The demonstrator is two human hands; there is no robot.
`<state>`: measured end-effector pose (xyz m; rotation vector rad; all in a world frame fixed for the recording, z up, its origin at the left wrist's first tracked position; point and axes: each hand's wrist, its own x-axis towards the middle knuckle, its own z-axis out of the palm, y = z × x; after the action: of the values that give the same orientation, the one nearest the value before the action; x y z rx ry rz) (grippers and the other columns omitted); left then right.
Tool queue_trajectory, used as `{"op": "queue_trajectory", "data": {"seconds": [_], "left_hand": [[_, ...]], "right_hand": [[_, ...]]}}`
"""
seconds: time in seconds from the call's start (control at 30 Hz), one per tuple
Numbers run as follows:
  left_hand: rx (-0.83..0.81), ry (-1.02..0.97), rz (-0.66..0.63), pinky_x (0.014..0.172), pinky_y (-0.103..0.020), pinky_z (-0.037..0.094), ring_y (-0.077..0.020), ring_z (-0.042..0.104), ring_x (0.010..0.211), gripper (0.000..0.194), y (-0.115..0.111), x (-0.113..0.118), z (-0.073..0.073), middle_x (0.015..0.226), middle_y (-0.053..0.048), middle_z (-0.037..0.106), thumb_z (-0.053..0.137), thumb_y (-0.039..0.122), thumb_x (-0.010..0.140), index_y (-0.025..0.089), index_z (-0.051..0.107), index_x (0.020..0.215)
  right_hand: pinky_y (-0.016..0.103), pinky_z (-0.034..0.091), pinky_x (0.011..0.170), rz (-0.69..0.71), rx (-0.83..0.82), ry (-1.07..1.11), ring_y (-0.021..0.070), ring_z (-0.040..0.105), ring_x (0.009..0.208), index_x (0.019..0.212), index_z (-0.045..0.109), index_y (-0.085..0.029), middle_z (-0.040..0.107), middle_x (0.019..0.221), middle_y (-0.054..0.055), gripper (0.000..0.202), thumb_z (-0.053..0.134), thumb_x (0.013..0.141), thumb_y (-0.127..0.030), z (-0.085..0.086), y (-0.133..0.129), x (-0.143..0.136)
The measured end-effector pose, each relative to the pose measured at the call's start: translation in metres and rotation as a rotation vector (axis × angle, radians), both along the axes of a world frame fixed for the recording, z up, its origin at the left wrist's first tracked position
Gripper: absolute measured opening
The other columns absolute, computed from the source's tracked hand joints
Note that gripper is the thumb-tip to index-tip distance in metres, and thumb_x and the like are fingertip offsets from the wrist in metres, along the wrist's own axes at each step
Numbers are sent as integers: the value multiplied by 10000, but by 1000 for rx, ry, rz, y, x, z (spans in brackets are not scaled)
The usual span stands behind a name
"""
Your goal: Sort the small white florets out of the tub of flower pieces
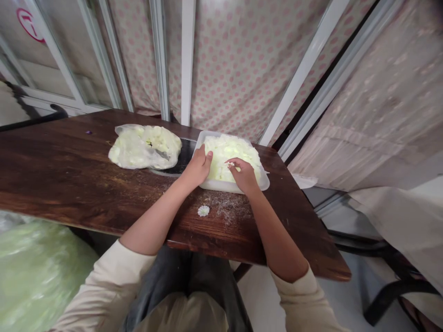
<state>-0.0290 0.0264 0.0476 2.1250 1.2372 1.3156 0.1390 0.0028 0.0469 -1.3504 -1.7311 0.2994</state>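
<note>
A translucent plastic tub (234,186) stands on the table in front of me, heaped with small pale yellow-white pieces (235,150) whose kind I cannot make out. My left hand (200,167) grips the tub's left edge, thumb on the inner side and fingers along the outside. Over the heap, my right hand (244,175) is closed in a pinch, with a small white piece (230,163) at its fingertips. A white flower-shaped piece (203,210) lies on the table just in front of the tub.
A clear plastic bag (144,146) of pale yellow pieces lies left of the tub, by a dark glossy flat thing (187,154). Fine crumbs dot the brown wooden table (69,170). A large bag with greenish contents (41,272) sits lower left. Curtained glass panels (238,60) stand behind.
</note>
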Motion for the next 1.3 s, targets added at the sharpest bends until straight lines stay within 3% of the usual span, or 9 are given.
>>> {"op": "queue_trajectory", "data": {"seconds": [0.17,0.27,0.37,0.57,0.77,0.97,1.17,1.3], "left_hand": [[-9,66,47,995,-400,344,-243,470,1092,463,6,-2,0,1107,-154,514,356,90,809,60,393,1270],[-16,78,73,963,-384,378,-232,516,1027,501,9,-2,0,1059,-158,560,383,28,752,26,446,1249],[-98,-1,42,876,-341,439,-188,577,878,498,11,-1,-1,952,-120,630,461,49,741,41,482,1238],[-264,-190,-57,630,-253,476,-121,573,598,453,9,-1,-2,711,-51,648,616,109,685,68,559,1133],[-298,-241,-80,552,-226,451,-103,558,531,242,7,-1,-2,630,-21,623,632,108,670,103,607,910],[-388,-276,-97,541,-226,463,-110,572,533,170,6,0,0,620,-23,614,677,116,634,104,610,790],[-240,-8,-52,546,-226,419,-108,548,517,47,2,2,0,603,-18,604,580,117,722,118,622,743],[-127,189,-12,585,-242,389,-131,538,559,159,0,2,3,562,-26,573,509,160,793,125,606,672]], "right_hand": [[374,404,898,-47,125,61,206,570,958,816,659,-213,644,969,50,158,522,737,-222,-3,4,7],[359,437,846,-53,116,126,190,595,862,820,659,-200,662,905,48,167,524,721,-203,-3,3,6],[332,462,777,-56,97,201,183,608,784,816,659,-182,678,818,45,157,559,706,-232,-2,1,4],[327,471,768,1,47,358,201,631,818,818,645,-180,688,857,56,188,575,707,-315,-3,3,2],[300,425,705,-58,40,211,180,611,720,704,532,-201,625,702,3,162,490,763,-346,-1,0,2],[251,359,638,-72,27,89,146,537,642,672,429,-216,542,613,-33,158,445,794,-316,2,-5,-2],[251,292,596,-122,72,-60,122,368,521,670,326,-223,374,535,-55,234,334,868,-347,2,-7,-4],[254,278,600,-99,73,-137,109,304,493,650,307,-217,304,505,-64,268,315,885,-345,4,-10,-8]]}}
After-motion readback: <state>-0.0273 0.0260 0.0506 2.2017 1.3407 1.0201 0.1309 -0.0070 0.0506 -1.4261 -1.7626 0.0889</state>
